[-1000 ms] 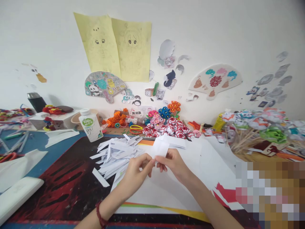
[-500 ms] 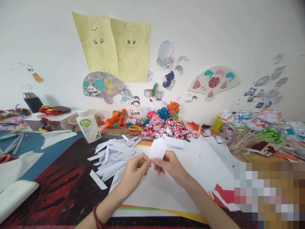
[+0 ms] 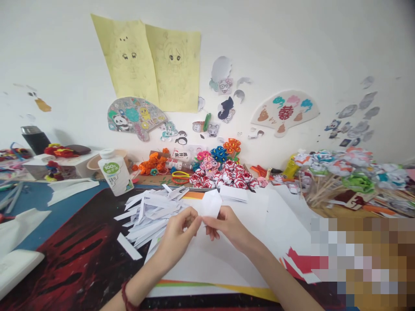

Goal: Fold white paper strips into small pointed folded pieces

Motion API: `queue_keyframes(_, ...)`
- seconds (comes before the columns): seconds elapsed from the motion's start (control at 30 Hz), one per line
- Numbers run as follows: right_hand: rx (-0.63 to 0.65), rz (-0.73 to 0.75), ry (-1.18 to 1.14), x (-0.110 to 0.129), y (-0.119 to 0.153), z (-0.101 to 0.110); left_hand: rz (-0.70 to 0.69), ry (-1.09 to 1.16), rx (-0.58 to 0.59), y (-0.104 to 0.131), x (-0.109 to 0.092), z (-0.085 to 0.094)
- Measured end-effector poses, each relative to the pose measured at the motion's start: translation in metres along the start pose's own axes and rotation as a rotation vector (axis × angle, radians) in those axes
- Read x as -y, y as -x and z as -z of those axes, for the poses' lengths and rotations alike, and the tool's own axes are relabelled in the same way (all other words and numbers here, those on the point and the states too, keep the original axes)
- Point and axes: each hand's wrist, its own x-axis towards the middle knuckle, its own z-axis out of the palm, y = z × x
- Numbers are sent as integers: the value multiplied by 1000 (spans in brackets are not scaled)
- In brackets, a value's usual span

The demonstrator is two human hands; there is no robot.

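A small white paper piece (image 3: 211, 202) stands up between my hands over large white sheets (image 3: 207, 263). My left hand (image 3: 186, 226) pinches its lower left corner between thumb and fingers. On the other side, my right hand (image 3: 227, 226) grips its lower edge, the thumb in front and the fingers curled behind. Both thumbs nearly touch at the bottom of the piece. Left of my hands lies a loose heap of white paper strips (image 3: 152, 211). Just behind the held piece is a small stack of folded white paper (image 3: 234, 194).
A white bottle (image 3: 116, 172) stands behind the heap. Red-and-white paper flowers (image 3: 227, 175) line the back. At the right are flowers on sticks (image 3: 324, 188) and red paper scraps (image 3: 300, 263). A white case (image 3: 19, 268) lies at the left edge.
The whole view has shifted slightly, so things appear a little further left. Both hands keep hold of the white paper piece, which is turned slightly.
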Motion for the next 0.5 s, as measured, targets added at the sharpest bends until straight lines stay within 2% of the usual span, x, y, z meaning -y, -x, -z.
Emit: queue_keyframes(0.5,1,-37,19,3,1,-2,-12,28,-4,-3,0,4)
